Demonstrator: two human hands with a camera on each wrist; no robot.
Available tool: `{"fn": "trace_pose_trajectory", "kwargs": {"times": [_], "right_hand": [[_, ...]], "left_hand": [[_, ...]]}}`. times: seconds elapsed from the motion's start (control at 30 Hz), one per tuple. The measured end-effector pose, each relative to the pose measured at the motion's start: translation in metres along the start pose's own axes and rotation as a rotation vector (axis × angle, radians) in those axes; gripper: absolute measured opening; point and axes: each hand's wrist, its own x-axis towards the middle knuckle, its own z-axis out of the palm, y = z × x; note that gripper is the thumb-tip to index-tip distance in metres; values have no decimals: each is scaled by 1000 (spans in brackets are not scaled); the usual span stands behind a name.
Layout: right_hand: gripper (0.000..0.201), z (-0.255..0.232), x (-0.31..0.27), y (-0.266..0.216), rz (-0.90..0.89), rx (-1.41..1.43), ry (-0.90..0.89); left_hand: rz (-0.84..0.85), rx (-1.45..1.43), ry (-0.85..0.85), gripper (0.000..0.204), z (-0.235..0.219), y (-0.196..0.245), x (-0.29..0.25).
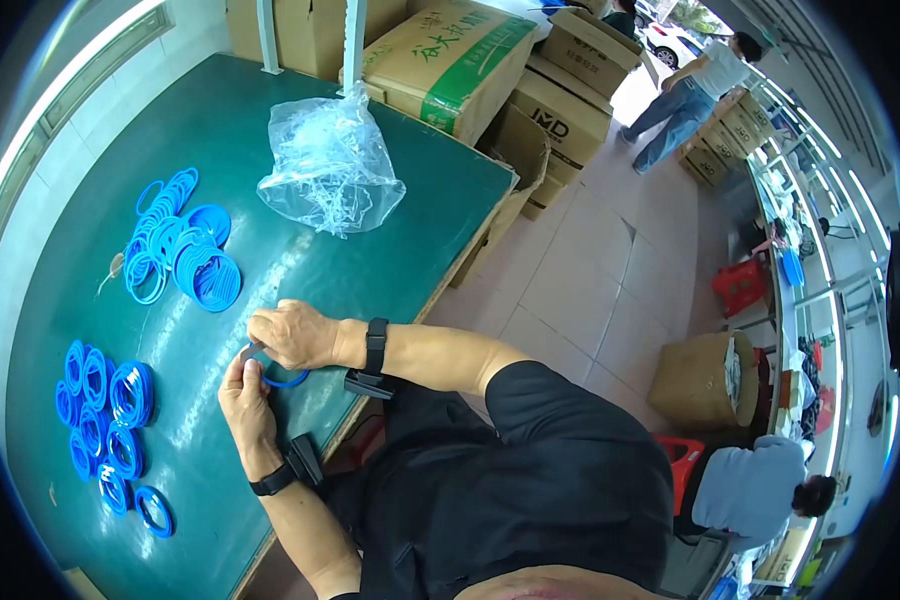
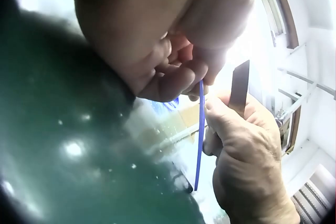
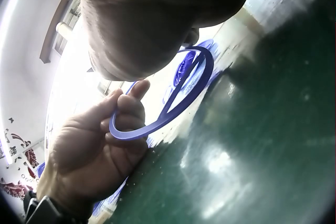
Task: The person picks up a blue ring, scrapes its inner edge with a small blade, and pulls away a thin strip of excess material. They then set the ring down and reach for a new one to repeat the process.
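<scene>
In the head view my left hand point(image 1: 246, 402) and right hand point(image 1: 295, 335) meet over the table's near part. A thin blue ring point(image 1: 288, 380) shows beside them. The left hand point(image 3: 100, 145) grips this ring point(image 3: 181, 109), which has a straight strip across its inside. In the left wrist view the ring point(image 2: 199, 134) appears edge-on below the left hand's fingertips point(image 2: 176, 82). There my right hand point(image 2: 247, 155) pinches a flat dark grey strip point(image 2: 240, 85) between thumb and fingers, its end pointing up. The right hand's own fingertips are mostly hidden in the right wrist view.
On the green table point(image 1: 330, 270), loose blue rings point(image 1: 210, 280) lie at the back left and bundled rings point(image 1: 130, 395) at the left. A clear plastic bag point(image 1: 330, 165) sits near the back. Cartons point(image 1: 450, 60) stand behind; two other people are farther right.
</scene>
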Motion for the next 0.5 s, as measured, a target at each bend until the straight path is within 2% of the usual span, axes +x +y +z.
{"fn": "trace_pose_trajectory", "kwargs": {"times": [0.1, 0.27, 0.5], "right_hand": [[12, -2, 0, -2, 25, 32, -58], [14, 0, -1, 0, 6, 87, -47], [14, -2, -2, -3, -33, 116, -58]], "left_hand": [[-50, -108, 24, 20, -3, 4, 0], [-50, -120, -25, 15, -6, 3, 3], [-118, -160, 115, 14, -8, 7, 7]]}}
